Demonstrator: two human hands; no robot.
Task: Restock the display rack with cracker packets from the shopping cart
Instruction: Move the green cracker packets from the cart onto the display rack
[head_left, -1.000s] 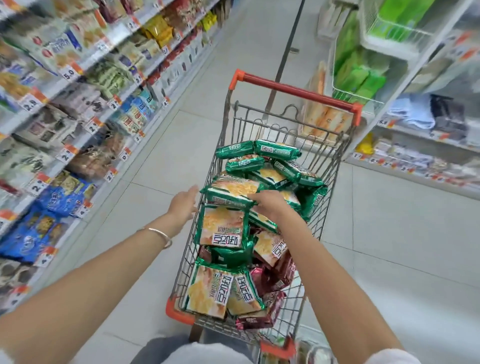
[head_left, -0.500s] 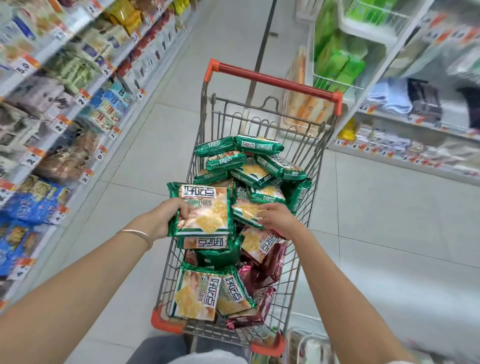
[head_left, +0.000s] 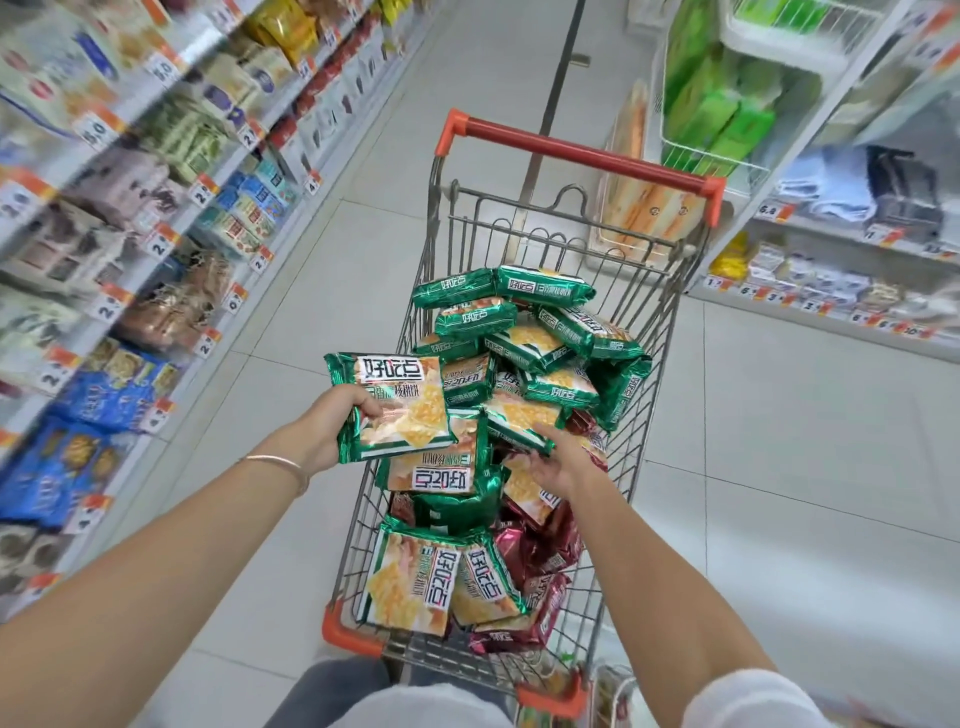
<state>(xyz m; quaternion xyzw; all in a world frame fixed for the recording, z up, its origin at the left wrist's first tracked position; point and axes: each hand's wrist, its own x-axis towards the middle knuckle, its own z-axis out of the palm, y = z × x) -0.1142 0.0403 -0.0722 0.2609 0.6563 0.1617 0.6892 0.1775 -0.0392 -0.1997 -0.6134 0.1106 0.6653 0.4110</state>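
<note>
closest in, the near end of the shopping cart (head_left: 363, 525) shows its orange corner bumper (head_left: 348, 631) and two green cracker packets (head_left: 410, 587) lying flat beside a cluster of maroon packets (head_left: 545, 551), which sit low on the right side; just beyond, the left hand (head_left: 332, 426), a thin bangle (head_left: 275, 462) on its wrist, grips one green packet (head_left: 400, 410) by its left edge, thumb across the printed face, and holds it clear above the cart's left rim, probably so it can swing straight toward the shelving on that side; the right hand (head_left: 561, 462) reaches into the heap with its fingers at the corner of another green packet (head_left: 519, 423); i cannot tell whether they have closed on it or only touch it; taking a second packet while the first is in hand would save a trip, so this reads as the picking step, with nothing yet shelved from this load; past the hands the green packets are piled loosely, tilted every way, up toward the cart's far end and its red handle (head_left: 582, 150); the display rack (head_left: 156, 244) runs along the left of the aisle, blurred, with orange price tags (head_left: 202, 187) on its edges; to the right stand other shelves holding bright green packs (head_left: 717, 119) in a white wire basket (head_left: 779, 41).
</note>
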